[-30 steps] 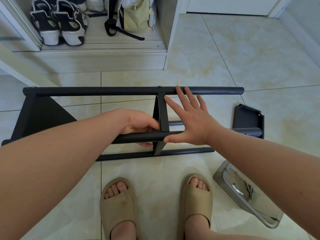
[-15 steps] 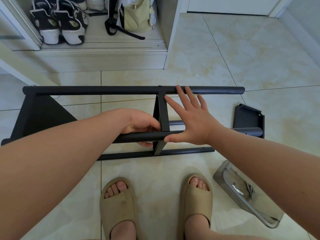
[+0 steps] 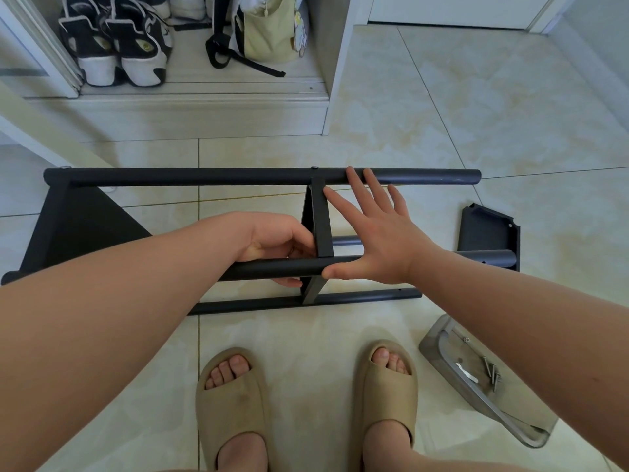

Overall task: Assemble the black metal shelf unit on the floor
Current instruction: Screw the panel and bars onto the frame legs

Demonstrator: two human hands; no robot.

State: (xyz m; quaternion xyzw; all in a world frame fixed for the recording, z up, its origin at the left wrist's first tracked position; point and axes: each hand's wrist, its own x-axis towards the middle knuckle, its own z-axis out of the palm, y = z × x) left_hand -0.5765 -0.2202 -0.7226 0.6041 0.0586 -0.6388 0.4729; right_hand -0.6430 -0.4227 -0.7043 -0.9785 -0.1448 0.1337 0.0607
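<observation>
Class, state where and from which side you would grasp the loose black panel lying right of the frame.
Probably its raised right rim, coming from the right: the black panel lies flat, and the near tube covers its near edge.

Black-and-white sneakers, pale green bag beside them, tan slides on beige floor tiles

Both my bare forearms reach forward and down, converging toward the middle. My left hand grips the near tube, fingers curled round it. My right hand is flat and spread, its fingers straight and pointing away, thumb stretched left against that tube.
</observation>
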